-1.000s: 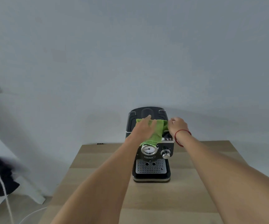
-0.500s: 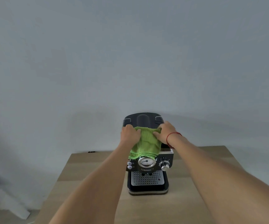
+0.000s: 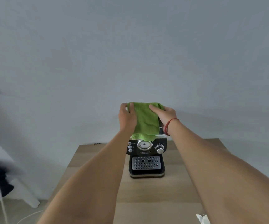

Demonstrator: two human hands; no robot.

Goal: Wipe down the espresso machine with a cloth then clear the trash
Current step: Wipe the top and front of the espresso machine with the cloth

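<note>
No legible text. The nameplate (image 3: 145, 152) under the gauge (image 3: 144, 145) on the espresso machine (image 3: 146, 166) is too blurred to read.

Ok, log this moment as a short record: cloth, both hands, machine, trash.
cloth: green cloth, held spread over the espresso machine
left hand: grips cloth's upper left corner
right hand: grips cloth's upper right; red string on wrist
machine: black, upright on wooden table
trash: white scrap at frame's bottom right, untouched
</note>
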